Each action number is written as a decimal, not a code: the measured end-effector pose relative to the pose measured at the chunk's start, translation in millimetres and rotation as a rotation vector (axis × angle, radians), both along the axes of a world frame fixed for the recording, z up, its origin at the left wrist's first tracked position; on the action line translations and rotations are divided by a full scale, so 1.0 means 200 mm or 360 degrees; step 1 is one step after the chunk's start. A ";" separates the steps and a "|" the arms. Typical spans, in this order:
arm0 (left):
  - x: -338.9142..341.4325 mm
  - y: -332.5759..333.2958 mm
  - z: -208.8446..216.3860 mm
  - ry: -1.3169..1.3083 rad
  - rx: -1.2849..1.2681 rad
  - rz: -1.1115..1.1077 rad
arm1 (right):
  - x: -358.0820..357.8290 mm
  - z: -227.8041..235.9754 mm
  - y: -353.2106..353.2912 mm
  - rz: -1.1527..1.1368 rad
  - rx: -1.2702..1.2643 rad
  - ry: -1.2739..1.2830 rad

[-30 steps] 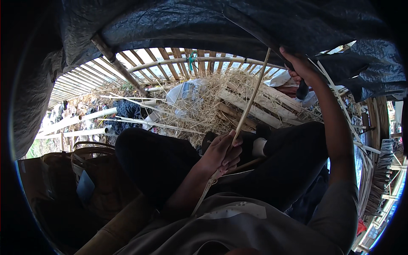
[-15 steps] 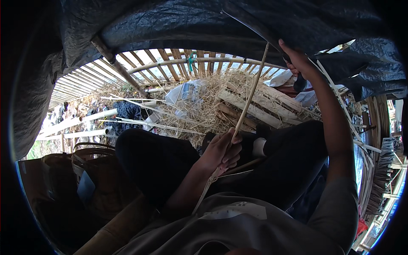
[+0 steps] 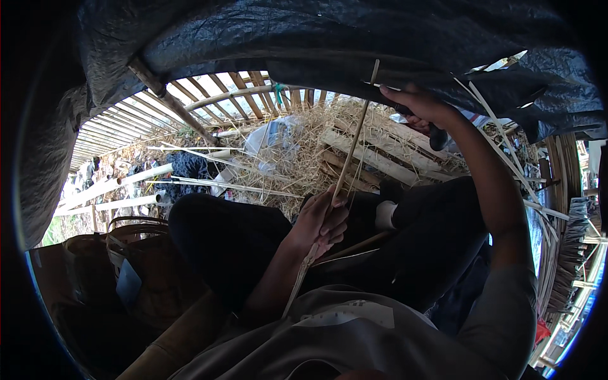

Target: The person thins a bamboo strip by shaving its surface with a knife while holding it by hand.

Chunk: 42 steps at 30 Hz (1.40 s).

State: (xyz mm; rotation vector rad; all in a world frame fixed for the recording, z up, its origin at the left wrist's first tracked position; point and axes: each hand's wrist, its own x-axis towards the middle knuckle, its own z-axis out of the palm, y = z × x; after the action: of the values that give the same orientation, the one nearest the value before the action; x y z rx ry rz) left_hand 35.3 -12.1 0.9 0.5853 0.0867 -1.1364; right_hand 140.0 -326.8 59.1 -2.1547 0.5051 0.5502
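Note:
A long, thin bamboo stick (image 3: 356,133) rises at a slant from my left hand (image 3: 322,221), whose fingers are wrapped around it. Its lower part passes below the fist toward my lap. My right hand (image 3: 419,109) is closed on a knife (image 3: 437,137), with the dark butt of the handle showing below the fist. The blade is seen nearly edge-on as a thin bright line at the stick, a little below its upper tip. Whether it touches the stick I cannot tell. A fine strand hangs beside the stick above my left hand.
Wood shavings (image 3: 316,142) and split bamboo pieces (image 3: 380,155) lie beyond my crossed legs. Bamboo poles (image 3: 120,183) and thin strips (image 3: 228,185) stretch to the left. Dark plastic sheeting (image 3: 304,38) hangs overhead, before a slatted bamboo fence (image 3: 234,95). A woven basket (image 3: 136,247) stands at left.
My right hand has lowered slightly to the left, and the blade has turned from pointing up-left to nearly edge-on at the stick. The stick's tip has shifted left with my left hand.

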 end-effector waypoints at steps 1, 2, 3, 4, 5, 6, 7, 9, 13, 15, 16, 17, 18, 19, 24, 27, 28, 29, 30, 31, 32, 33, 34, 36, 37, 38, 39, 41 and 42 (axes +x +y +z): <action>0.00 0.00 0.01 -0.0010 0.0009 0.0005 | 0.03 -0.01 -0.02 -0.0234 0.0005 -0.0134; 0.00 0.00 0.02 -0.0002 -0.0008 -0.0013 | 0.05 0.02 -0.07 -0.0255 0.0062 -0.0134; 0.00 -0.01 0.03 0.0007 -0.0021 -0.0015 | 0.07 0.04 -0.10 -0.0261 0.0123 -0.0132; -0.01 -0.01 0.04 0.0015 -0.0035 -0.0017 | 0.07 0.03 -0.09 -0.0283 0.0026 -0.0187; -0.01 0.00 0.05 -0.0005 -0.0019 -0.0018 | 0.06 0.02 -0.08 -0.0305 -0.0071 -0.0243; -0.02 0.01 0.05 -0.0019 -0.0003 -0.0020 | 0.05 0.01 -0.07 -0.0328 -0.0169 -0.0291; -0.02 0.02 0.05 -0.0032 0.0013 -0.0022 | 0.04 0.01 -0.06 -0.0321 -0.0135 -0.0277; -0.03 0.01 0.06 -0.0044 0.0011 -0.0019 | 0.01 0.02 -0.06 -0.0307 -0.0063 -0.0248; -0.03 0.00 0.06 -0.0019 0.0039 -0.0033 | -0.01 0.03 -0.11 -0.0357 0.0099 -0.0023; -0.02 0.00 0.06 0.0054 0.0012 -0.0011 | -0.03 0.04 -0.08 -0.0411 0.0179 0.0069; -0.02 0.00 0.05 0.0089 0.0000 -0.0001 | -0.04 0.04 -0.05 -0.0284 0.0125 0.0164; 0.00 0.00 0.03 0.0090 -0.0015 0.0021 | -0.05 0.04 -0.01 -0.0157 0.0071 0.0258; 0.02 -0.01 0.00 0.0093 -0.0031 0.0045 | -0.08 0.01 0.06 0.0058 -0.0019 0.0066; 0.03 0.00 -0.02 0.0097 -0.0047 0.0068 | -0.07 -0.02 0.10 0.0075 0.0005 0.0020; 0.03 0.02 0.01 0.0155 -0.0139 0.0092 | 0.03 0.02 0.11 -0.0252 0.0086 -0.0123; 0.01 0.02 0.02 0.0150 -0.0135 0.0049 | -0.04 0.02 0.12 -0.0295 0.0029 -0.0144; 0.01 0.04 0.02 0.0134 -0.0136 0.0058 | -0.04 0.01 0.14 -0.0265 0.0024 -0.0161; 0.01 0.05 0.02 0.0118 -0.0138 0.0066 | -0.04 0.00 0.16 -0.0236 0.0019 -0.0178; 0.01 0.05 0.02 0.0124 -0.0146 0.0058 | -0.05 0.00 0.16 -0.0219 0.0009 -0.0195; 0.01 0.05 0.02 0.0130 -0.0154 0.0050 | -0.05 0.00 0.15 -0.0218 0.0042 -0.0131; 0.01 0.04 0.02 0.0136 -0.0162 0.0041 | -0.05 0.00 0.14 -0.0218 0.0075 -0.0066; 0.01 0.04 0.02 0.0156 -0.0153 0.0055 | -0.05 0.01 0.13 -0.0210 0.0111 0.0001; 0.03 0.03 0.01 0.0175 -0.0144 0.0068 | -0.05 0.01 0.15 -0.0129 0.0076 0.0112; 0.03 0.03 -0.01 0.0200 -0.0132 0.0099 | -0.10 -0.08 0.18 0.0152 -0.0025 0.0066; 0.04 0.03 -0.05 0.0206 -0.0139 0.0108 | -0.11 -0.12 0.23 0.0189 -0.0115 -0.0002; 0.04 0.03 -0.07 0.0212 -0.0145 0.0118 | -0.12 -0.17 0.28 0.0230 -0.0207 -0.0078; 0.05 0.04 -0.06 0.0198 -0.0159 0.0138 | -0.10 -0.15 0.29 0.0207 -0.0179 -0.0117; 0.05 0.05 -0.03 0.0170 -0.0188 0.0182 | -0.05 -0.08 0.27 0.0132 -0.0112 -0.0149; 0.04 0.05 -0.02 0.0155 -0.0168 0.0163 | -0.02 -0.04 0.24 0.0014 -0.0123 -0.0233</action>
State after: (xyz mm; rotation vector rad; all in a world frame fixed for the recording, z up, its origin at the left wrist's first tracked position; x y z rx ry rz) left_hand 44.0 -1.2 -2.3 0.4272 0.1380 -1.0629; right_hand 135.5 -279.2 51.6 -2.2520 0.4429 0.3797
